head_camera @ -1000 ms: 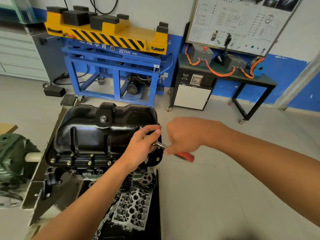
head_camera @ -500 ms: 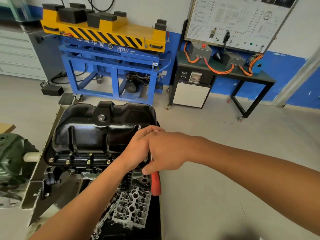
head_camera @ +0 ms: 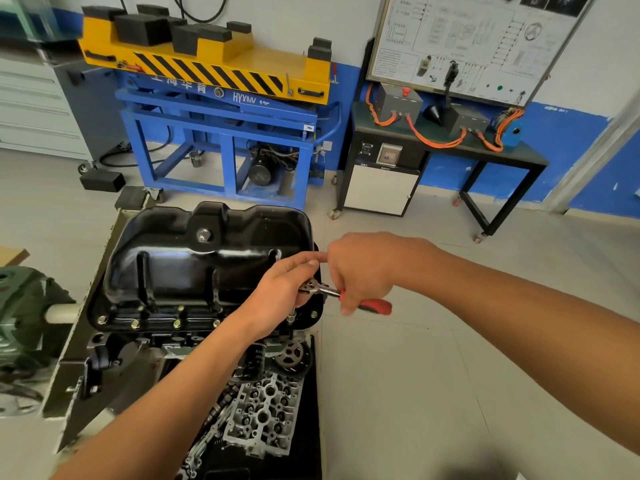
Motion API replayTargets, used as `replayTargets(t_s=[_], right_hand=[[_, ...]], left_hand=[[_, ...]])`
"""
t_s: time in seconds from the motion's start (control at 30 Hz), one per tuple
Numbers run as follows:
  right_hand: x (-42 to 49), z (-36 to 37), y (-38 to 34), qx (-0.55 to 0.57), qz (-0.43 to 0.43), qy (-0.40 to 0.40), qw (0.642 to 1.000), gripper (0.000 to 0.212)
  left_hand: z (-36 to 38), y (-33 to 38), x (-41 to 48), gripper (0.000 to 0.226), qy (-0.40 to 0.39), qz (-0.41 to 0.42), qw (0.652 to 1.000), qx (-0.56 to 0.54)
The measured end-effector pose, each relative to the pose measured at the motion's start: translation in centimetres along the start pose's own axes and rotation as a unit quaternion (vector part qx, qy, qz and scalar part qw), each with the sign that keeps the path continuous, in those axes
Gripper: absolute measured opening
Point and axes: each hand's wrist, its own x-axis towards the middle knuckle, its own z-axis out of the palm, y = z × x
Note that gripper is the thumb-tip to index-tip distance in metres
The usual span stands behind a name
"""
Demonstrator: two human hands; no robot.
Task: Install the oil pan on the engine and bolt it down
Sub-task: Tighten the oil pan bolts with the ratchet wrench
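Observation:
The glossy black oil pan (head_camera: 207, 258) sits on top of the engine (head_camera: 263, 407), with several brass-coloured bolts (head_camera: 176, 323) along its near flange. A ratchet wrench with a red handle (head_camera: 375, 306) stands over the pan's near right corner, its socket (head_camera: 290, 318) pointing down at the flange. My left hand (head_camera: 284, 296) holds the ratchet head. My right hand (head_camera: 363, 268) grips the handle, which points to the right.
A blue and yellow lift trolley (head_camera: 221, 109) stands behind the engine. A black bench with orange cables (head_camera: 446, 140) is at the back right. A green machine (head_camera: 24, 313) sits at the left edge. Grey floor lies to the right.
My right hand has swung the red handle from pointing toward me back out to the right. My left hand has stayed on the ratchet head.

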Motion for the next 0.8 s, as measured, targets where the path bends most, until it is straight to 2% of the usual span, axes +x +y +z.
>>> replayTargets(t_s=[0.1,0.23,0.3,0.4,0.5,0.57,0.63,0.7,0.8], right_hand=[[0.5,-0.3,0.4,-0.039,0.029,0.095,0.994,0.016],[1.9,-0.7,0.5,-0.07,0.044,0.224,0.971,0.04],[2.5,-0.8,0.5,-0.068,0.033,0.244,0.967,0.035],[3.1,-0.8,0.6,-0.061,0.01,0.256,0.965,0.008],[3.4,-0.6,1.0,-0.05,-0.011,0.256,0.965,0.004],[3.3,-0.5,1.4,-0.042,-0.013,0.245,0.969,0.004],[2.7,-0.4,1.8,-0.043,-0.004,0.232,0.972,0.01],[1.9,-0.3,2.1,-0.036,0.005,0.208,0.977,0.027],[0.3,-0.3,2.6,0.012,-0.012,0.134,0.991,0.046]], left_hand=[[0.0,0.1,-0.2,0.037,-0.028,0.006,0.999,-0.013],[-0.1,0.6,-0.6,0.044,-0.069,0.016,0.997,-0.012],[-0.2,0.7,-0.7,0.046,-0.076,0.016,0.997,-0.005],[-0.3,0.7,-0.7,0.057,-0.08,0.01,0.997,0.0],[-0.4,0.6,-0.5,0.074,-0.074,0.01,0.997,0.002],[-0.4,0.5,-0.5,0.072,-0.06,0.013,0.998,-0.001],[-0.4,0.3,-0.4,0.057,-0.027,0.02,0.999,0.001],[-0.5,0.2,-0.3,0.046,0.013,0.028,1.0,-0.005],[-0.6,0.3,-0.2,0.036,0.051,0.038,0.998,-0.005]])
